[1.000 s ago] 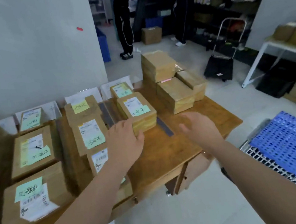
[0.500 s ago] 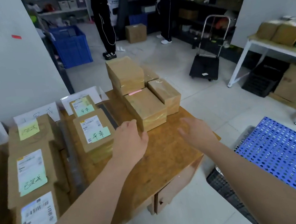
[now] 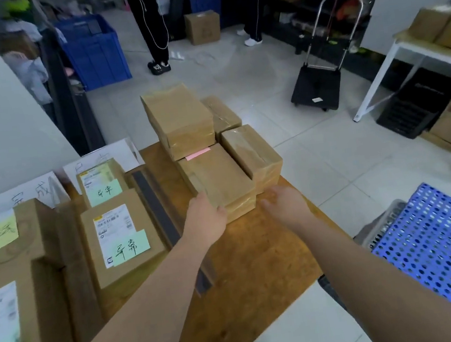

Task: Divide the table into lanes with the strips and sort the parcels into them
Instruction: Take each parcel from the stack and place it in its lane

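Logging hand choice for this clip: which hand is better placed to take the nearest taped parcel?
Probably the left hand: its fingers already rest against the near left corner of the nearest taped parcel. The right hand hovers open just short of the parcel's right side, apparently not touching. A two-handed lift looks likely.

single head view, looking forward-down, close over table.

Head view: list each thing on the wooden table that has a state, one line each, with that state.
Left hand: open, fingers on the near left corner of the front taped brown parcel.
Right hand: open, by the parcel's right side, contact unclear.
Tall taped brown parcel: stacked on another box, sealed.
Dark grey divider strip: lying flat on the wooden table.
Green-noted flat cardboard parcel: flat, label up, left of the strip.
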